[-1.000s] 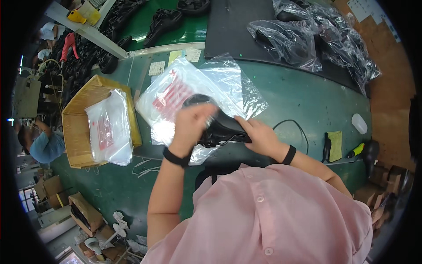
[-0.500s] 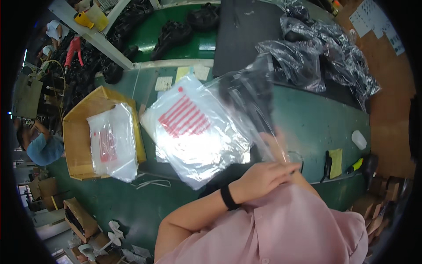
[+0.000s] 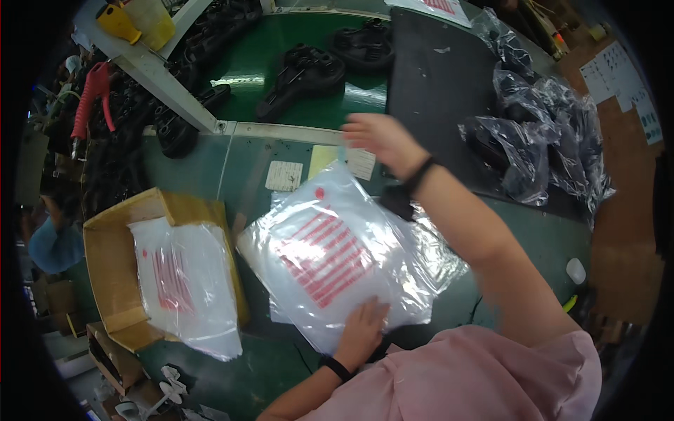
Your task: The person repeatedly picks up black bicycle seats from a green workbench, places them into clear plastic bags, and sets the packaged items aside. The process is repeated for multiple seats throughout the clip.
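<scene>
Looked to me like the left hand (image 3: 361, 331) was steadying the bag pile (image 3: 326, 256) on the bench (image 3: 189, 170), fingers laid flat on its near side, not gripping. The right hand (image 3: 382, 142) hung just past the pile's far corner, fingers stretched out, nothing in it that I could see. IMO doing that well meant light palm pressure so the slippery film didn't skid, and keeping the reaching forearm high so it didn't drag loose edges

Counts: one yellow carton (image 3: 109, 270) left of the pile, two white cards (image 3: 284, 175) and one yellow note (image 3: 322, 161) by its far corner, two saddles (image 3: 305, 78) lying apart beyond it. Bags in the pile and bagged black items (image 3: 551, 137) off to its right? Couldn't count those, sorry
</scene>
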Motion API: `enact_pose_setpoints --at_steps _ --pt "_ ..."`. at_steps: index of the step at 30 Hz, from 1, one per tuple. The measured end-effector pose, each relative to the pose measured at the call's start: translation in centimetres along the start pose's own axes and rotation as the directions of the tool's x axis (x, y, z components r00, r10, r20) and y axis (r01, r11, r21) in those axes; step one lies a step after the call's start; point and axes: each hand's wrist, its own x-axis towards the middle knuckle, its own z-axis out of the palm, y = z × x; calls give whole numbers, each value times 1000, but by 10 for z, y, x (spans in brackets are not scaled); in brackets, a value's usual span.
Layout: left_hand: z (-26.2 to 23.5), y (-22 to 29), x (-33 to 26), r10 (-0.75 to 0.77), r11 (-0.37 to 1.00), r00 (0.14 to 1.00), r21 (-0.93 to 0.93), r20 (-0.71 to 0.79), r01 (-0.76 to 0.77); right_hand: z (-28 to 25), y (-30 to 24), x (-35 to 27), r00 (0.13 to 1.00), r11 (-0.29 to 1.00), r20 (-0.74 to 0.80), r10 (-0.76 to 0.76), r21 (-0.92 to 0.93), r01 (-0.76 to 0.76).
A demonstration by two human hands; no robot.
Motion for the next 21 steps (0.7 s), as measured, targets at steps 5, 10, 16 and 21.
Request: enact_pose_setpoints --at_steps 5,10,16,21 --pt "17 -16 -8 -27 990 1000 -135 2 27 121 45 162 949 1000 -315 11 26 -3" --pt "15 -25 -8 -283 912 957 -290 68 291 141 70 196 748 981 -636 -191 -136 135" --pt "-22 -35 -7 -392 765 877 -432 277 478 50 32 93 1000 868 21 -15 496 2" --pt "-35 -28 -5 -487 666 855 -558 178 496 -12 24 -96 949 667 295 106 688 -288"
